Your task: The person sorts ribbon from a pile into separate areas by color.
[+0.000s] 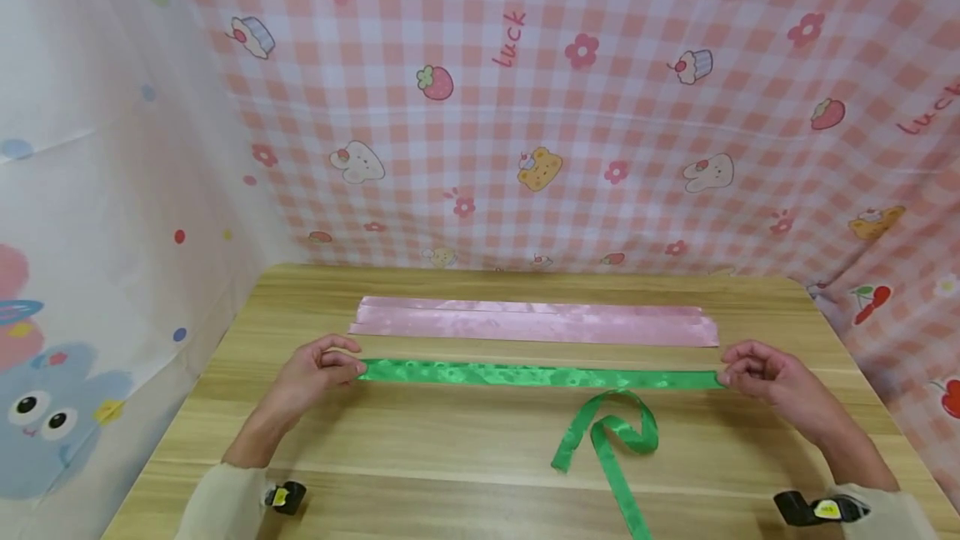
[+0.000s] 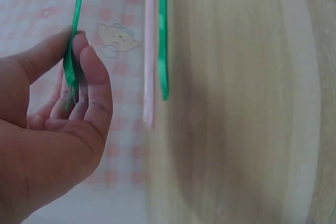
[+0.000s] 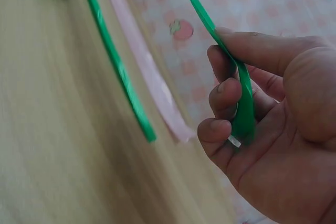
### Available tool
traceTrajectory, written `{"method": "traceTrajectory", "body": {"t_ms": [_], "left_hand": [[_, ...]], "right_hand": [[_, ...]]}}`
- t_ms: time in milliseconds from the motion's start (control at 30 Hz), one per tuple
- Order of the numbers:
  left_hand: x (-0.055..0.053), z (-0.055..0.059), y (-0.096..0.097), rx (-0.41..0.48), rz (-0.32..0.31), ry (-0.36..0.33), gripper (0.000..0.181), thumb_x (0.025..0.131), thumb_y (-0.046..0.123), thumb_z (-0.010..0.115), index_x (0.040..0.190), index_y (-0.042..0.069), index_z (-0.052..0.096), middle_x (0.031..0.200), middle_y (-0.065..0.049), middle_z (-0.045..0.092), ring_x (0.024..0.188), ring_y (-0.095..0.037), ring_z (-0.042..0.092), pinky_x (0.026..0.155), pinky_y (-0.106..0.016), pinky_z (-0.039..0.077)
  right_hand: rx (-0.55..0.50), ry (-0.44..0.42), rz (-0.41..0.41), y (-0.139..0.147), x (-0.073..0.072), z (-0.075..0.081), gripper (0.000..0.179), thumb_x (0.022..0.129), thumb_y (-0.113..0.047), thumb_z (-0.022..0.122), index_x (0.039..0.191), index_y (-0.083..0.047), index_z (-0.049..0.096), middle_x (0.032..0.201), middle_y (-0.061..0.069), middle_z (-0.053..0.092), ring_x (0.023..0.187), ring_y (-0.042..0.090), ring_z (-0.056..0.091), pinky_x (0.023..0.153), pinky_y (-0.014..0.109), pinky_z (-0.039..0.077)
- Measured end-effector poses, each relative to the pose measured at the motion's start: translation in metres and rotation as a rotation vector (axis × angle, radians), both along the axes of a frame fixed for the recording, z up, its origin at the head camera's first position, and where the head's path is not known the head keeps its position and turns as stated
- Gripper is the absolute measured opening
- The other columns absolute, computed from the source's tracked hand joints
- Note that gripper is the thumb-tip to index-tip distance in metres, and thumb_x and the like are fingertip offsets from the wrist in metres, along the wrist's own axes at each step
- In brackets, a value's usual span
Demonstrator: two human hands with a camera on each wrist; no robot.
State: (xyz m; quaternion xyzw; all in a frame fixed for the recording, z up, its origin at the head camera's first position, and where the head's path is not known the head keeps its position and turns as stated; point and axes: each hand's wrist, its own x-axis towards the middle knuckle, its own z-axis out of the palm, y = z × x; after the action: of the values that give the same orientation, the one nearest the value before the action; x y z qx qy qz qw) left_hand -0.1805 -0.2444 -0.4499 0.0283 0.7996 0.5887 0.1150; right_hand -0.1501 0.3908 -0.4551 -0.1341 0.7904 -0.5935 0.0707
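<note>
A shiny green ribbon (image 1: 480, 374) stretches taut and level between my two hands. My left hand (image 1: 311, 369) pinches one end between thumb and forefinger, a frayed tip showing below the grip in the left wrist view. At the other end my right hand (image 1: 776, 377) pinches the ribbon, and its tail hangs down by the palm in the right wrist view. Both wrist views show the held ribbon raised above the table, with another green ribbon (image 3: 119, 72) lying flat below it. Behind that lie pink ribbon strips (image 1: 525, 322), side by side.
A loose green ribbon (image 1: 618, 482) curls on the wooden table (image 1: 420, 457) at the front, right of the middle, running out of the bottom of the head view. A pink checked cloth (image 1: 480, 123) hangs behind the table; a white printed cloth (image 1: 97, 215) hangs on the left.
</note>
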Motion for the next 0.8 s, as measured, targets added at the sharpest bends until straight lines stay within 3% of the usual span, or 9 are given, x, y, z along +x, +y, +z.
{"method": "traceTrajectory", "body": {"t_ms": [100, 233, 367, 567, 800], "left_hand": [[-0.002, -0.004, 0.0, -0.002, 0.061, -0.01, 0.033, 0.093, 0.007, 0.069, 0.119, -0.007, 0.054, 0.088, -0.001, 0.073, 0.08, -0.016, 0.067, 0.075, -0.032, 0.058], [-0.004, -0.009, -0.002, 0.015, 0.098, -0.023, 0.032, 0.095, 0.004, 0.064, 0.122, -0.008, 0.052, 0.094, -0.007, 0.074, 0.08, -0.017, 0.07, 0.076, -0.031, 0.059], [-0.007, -0.013, -0.002, -0.002, 0.134, -0.047, 0.033, 0.095, 0.006, 0.065, 0.123, -0.007, 0.052, 0.097, -0.01, 0.074, 0.08, -0.018, 0.07, 0.075, -0.028, 0.058], [-0.009, -0.02, -0.001, -0.026, 0.168, -0.078, 0.033, 0.094, 0.006, 0.067, 0.121, -0.006, 0.052, 0.092, -0.007, 0.075, 0.077, -0.015, 0.069, 0.073, -0.027, 0.058], [-0.008, -0.028, -0.004, -0.05, 0.195, -0.063, 0.035, 0.091, 0.003, 0.068, 0.12, -0.009, 0.053, 0.09, -0.006, 0.075, 0.077, -0.006, 0.067, 0.072, -0.026, 0.059]], "right_hand": [[0.016, -0.013, -0.048, 0.003, 0.0, -0.005, 0.022, 0.097, 0.005, 0.056, 0.107, -0.014, 0.061, 0.087, -0.006, 0.07, 0.08, 0.004, 0.064, 0.062, 0.023, 0.05], [0.088, -0.039, -0.148, 0.005, -0.001, -0.013, 0.012, 0.097, -0.003, 0.061, 0.107, -0.009, 0.059, 0.085, -0.01, 0.068, 0.076, 0.006, 0.062, 0.059, 0.026, 0.05], [0.16, -0.063, -0.25, 0.003, -0.004, -0.02, 0.016, 0.097, -0.011, 0.065, 0.107, -0.004, 0.055, 0.079, -0.012, 0.064, 0.068, 0.009, 0.058, 0.055, 0.028, 0.05], [0.135, -0.107, -0.324, -0.001, -0.005, -0.029, 0.018, 0.096, -0.011, 0.066, 0.107, -0.007, 0.054, 0.068, -0.008, 0.059, 0.055, 0.011, 0.051, 0.048, 0.028, 0.046], [0.149, -0.171, -0.391, 0.001, 0.002, -0.04, 0.023, 0.094, -0.015, 0.069, 0.109, -0.007, 0.052, 0.062, -0.009, 0.052, 0.051, 0.01, 0.048, 0.046, 0.027, 0.044]]}}
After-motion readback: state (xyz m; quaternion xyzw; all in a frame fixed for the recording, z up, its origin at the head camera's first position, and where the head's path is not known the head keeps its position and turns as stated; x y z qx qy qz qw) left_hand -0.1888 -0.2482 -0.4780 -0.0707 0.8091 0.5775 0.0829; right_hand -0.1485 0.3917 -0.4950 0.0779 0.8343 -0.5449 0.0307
